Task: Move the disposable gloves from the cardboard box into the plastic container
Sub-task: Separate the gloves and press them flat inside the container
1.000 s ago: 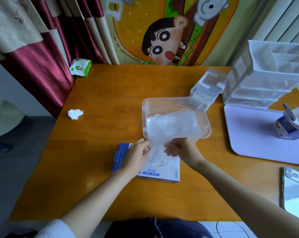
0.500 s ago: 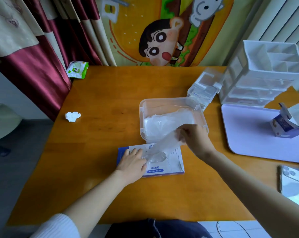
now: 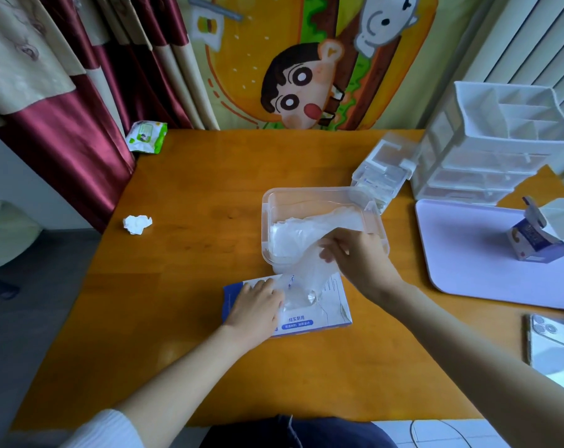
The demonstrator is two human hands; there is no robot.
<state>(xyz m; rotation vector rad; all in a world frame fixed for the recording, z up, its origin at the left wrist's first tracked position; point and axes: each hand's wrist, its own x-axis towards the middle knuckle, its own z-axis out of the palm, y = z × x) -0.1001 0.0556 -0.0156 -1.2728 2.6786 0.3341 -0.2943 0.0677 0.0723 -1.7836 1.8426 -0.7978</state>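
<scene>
A flat blue-and-white cardboard box [image 3: 326, 315] lies on the wooden table near me. Just beyond it stands a clear plastic container [image 3: 306, 193] with a heap of thin translucent disposable gloves [image 3: 293, 236] inside. My left hand [image 3: 256, 305] rests flat on the box's left part, fingers straight. My right hand [image 3: 355, 253] hovers over the container's near rim and pinches a translucent glove [image 3: 303, 274] that stretches from the box opening up toward the container.
A crumpled tissue [image 3: 137, 224] lies at the left, a wet-wipe pack [image 3: 146, 136] at the far left corner. Clear drawer units [image 3: 487, 150] and a small clear box [image 3: 382, 176] stand at the right back, a lilac tray [image 3: 468, 263] with a carton [image 3: 536, 240] beside them, a phone [image 3: 552, 344] near right.
My right hand has lifted a glove out of the box and carried it up toward the container's rim. My left hand has let go of the gloves and settled flat on the box.
</scene>
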